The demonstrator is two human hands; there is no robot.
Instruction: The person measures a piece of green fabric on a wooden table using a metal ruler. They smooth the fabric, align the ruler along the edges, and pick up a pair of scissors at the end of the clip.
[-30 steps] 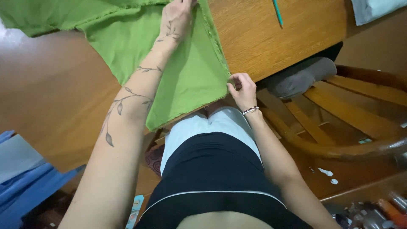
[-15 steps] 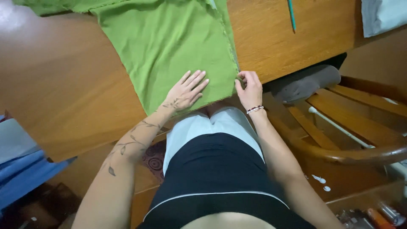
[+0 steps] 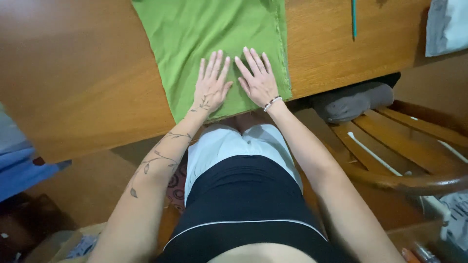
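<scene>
Head view: a green cloth (image 3: 214, 44) lies spread on the wooden bench (image 3: 83, 78), its near edge reaching the bench's front edge just above the person's lap. Both hands rest flat on the cloth, side by side and close together near that edge. The left hand (image 3: 210, 87) lies palm down, fingers (image 3: 214, 65) straight and only slightly spread, holding nothing. The right hand (image 3: 259, 80) is likewise palm down with fingers (image 3: 253, 61) stretched out and a little fanned, holding nothing; a beaded bracelet (image 3: 273, 103) circles its wrist. The right hand sits just inside the cloth's right edge. A teal pencil (image 3: 354, 19) lies on the bench, well apart to the right. Further right, a wooden chair (image 3: 414, 141) stands beside the bench with a grey cushion (image 3: 353, 100) on it.
</scene>
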